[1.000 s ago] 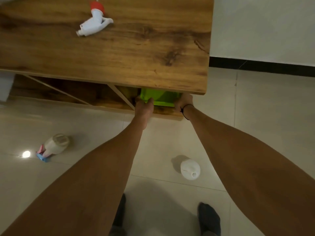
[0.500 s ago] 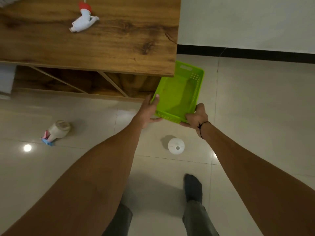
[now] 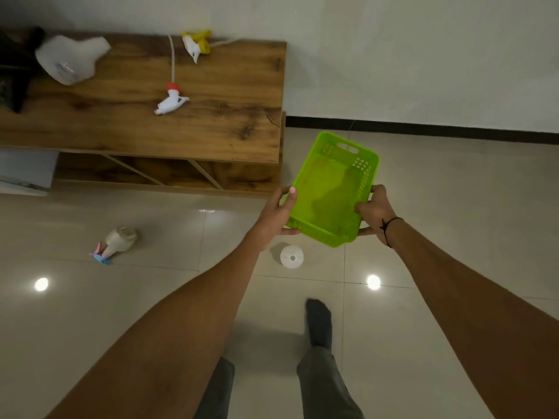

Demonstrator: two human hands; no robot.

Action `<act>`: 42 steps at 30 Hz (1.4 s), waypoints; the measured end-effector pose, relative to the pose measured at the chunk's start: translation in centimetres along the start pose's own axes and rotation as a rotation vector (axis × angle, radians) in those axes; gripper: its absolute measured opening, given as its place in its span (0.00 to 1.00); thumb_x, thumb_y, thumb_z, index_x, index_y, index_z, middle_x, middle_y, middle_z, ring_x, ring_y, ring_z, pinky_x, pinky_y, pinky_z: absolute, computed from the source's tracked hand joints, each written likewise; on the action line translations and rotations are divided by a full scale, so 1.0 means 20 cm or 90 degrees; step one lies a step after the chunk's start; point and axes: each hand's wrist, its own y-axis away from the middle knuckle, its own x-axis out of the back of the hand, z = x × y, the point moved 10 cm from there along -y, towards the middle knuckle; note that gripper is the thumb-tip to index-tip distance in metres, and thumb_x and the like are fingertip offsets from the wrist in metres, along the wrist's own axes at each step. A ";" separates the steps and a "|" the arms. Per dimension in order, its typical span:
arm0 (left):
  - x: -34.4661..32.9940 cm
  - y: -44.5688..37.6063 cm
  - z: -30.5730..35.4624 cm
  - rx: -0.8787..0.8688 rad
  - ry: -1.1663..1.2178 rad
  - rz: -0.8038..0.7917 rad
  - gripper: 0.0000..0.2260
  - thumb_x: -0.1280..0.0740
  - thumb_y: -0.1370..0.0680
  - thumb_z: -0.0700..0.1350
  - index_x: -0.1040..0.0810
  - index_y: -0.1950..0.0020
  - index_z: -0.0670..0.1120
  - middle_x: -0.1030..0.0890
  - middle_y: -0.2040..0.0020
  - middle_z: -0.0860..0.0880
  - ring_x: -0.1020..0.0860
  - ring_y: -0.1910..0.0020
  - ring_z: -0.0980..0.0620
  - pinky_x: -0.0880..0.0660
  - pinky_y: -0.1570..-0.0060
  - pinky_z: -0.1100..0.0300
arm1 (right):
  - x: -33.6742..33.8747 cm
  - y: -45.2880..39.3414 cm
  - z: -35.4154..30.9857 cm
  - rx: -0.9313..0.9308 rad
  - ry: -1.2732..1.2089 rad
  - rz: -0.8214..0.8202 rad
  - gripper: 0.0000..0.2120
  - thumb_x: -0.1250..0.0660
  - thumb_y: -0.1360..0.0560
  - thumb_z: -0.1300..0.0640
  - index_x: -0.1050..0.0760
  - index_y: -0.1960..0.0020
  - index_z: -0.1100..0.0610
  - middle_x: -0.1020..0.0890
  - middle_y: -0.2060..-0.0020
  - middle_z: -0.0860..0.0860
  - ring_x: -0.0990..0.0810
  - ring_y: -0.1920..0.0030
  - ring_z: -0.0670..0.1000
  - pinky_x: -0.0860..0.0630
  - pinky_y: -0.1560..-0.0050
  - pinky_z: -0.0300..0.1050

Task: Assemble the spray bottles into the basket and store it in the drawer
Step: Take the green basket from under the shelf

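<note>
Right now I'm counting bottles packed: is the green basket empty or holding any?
Empty. The basket, held by the left hand and right hand, shows only its bare bottom.

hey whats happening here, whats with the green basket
A person holds an empty green basket in the air with both hands, left hand and right hand on its long sides, beside a wooden table. Nothing is packed yet: two spray heads and a bottle lie on the table, and two more bottles, one lying and one upright, are on the floor.
</note>
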 end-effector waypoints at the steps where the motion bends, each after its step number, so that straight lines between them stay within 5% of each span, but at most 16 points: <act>1: 0.01 0.05 0.05 -0.012 -0.009 0.003 0.18 0.40 0.16 0.62 0.26 0.30 0.56 0.25 0.31 0.53 0.20 0.41 0.54 0.15 0.46 0.40 | 0.02 0.04 -0.05 0.010 0.006 0.002 0.21 0.39 0.21 0.69 0.40 0.37 0.48 0.26 0.32 0.59 0.21 0.38 0.65 0.17 0.68 0.54; 8: 0.18 0.28 0.45 -0.130 -0.111 0.040 0.20 0.39 0.15 0.59 0.26 0.26 0.52 0.21 0.32 0.49 0.17 0.42 0.50 0.13 0.50 0.47 | 0.02 0.31 -0.47 0.090 0.024 -0.006 0.22 0.39 0.21 0.68 0.38 0.31 0.50 0.24 0.36 0.59 0.20 0.46 0.62 0.20 0.76 0.48; 13: 0.44 0.34 0.64 -0.139 -0.101 0.120 0.22 0.37 0.16 0.60 0.25 0.24 0.53 0.22 0.28 0.44 0.19 0.35 0.43 0.15 0.47 0.40 | -0.15 0.38 -0.79 0.150 0.035 -0.018 0.21 0.38 0.20 0.67 0.37 0.33 0.49 0.23 0.42 0.58 0.19 0.54 0.55 0.19 0.76 0.48; 20: 0.80 0.22 0.74 -0.128 0.019 0.199 0.23 0.35 0.15 0.53 0.27 0.22 0.46 0.24 0.26 0.43 0.21 0.31 0.41 0.16 0.44 0.44 | -0.47 0.28 -1.08 0.210 0.065 -0.013 0.21 0.37 0.21 0.67 0.38 0.31 0.56 0.24 0.39 0.59 0.21 0.39 0.66 0.21 0.43 0.73; 26: 1.01 0.08 0.83 -0.156 0.064 0.260 0.18 0.37 0.14 0.47 0.25 0.24 0.43 0.20 0.31 0.41 0.19 0.34 0.42 0.19 0.37 0.41 | -0.66 0.13 -1.24 0.216 0.058 0.007 0.25 0.37 0.21 0.66 0.41 0.28 0.54 0.25 0.43 0.58 0.20 0.41 0.65 0.20 0.43 0.71; 30: 1.06 0.05 0.85 -0.185 0.056 0.271 0.16 0.38 0.13 0.45 0.23 0.26 0.46 0.19 0.39 0.47 0.18 0.41 0.48 0.17 0.41 0.47 | -0.71 0.09 -1.30 0.239 0.094 0.044 0.24 0.38 0.21 0.65 0.41 0.28 0.56 0.24 0.44 0.59 0.22 0.50 0.60 0.20 0.51 0.57; 34: 1.15 -0.07 0.79 -0.154 0.034 0.267 0.16 0.40 0.12 0.46 0.25 0.25 0.47 0.19 0.35 0.45 0.19 0.41 0.47 0.18 0.43 0.51 | -0.82 -0.02 -1.32 0.232 0.132 0.045 0.22 0.37 0.21 0.66 0.39 0.30 0.58 0.24 0.51 0.55 0.23 0.50 0.59 0.25 0.55 0.54; 39: 1.17 -0.15 0.71 -0.136 -0.044 0.257 0.17 0.41 0.12 0.46 0.26 0.24 0.46 0.20 0.31 0.43 0.21 0.32 0.40 0.24 0.31 0.39 | -0.93 -0.10 -1.21 0.161 0.090 -0.014 0.23 0.39 0.22 0.70 0.41 0.31 0.56 0.25 0.36 0.61 0.23 0.38 0.66 0.22 0.42 0.74; 42: 1.20 -0.15 0.72 -0.128 -0.037 0.283 0.18 0.39 0.13 0.50 0.27 0.24 0.48 0.20 0.31 0.45 0.22 0.32 0.43 0.26 0.29 0.42 | -0.96 -0.13 -1.22 0.153 0.063 -0.016 0.23 0.38 0.20 0.68 0.41 0.29 0.55 0.26 0.35 0.59 0.24 0.36 0.66 0.24 0.39 0.75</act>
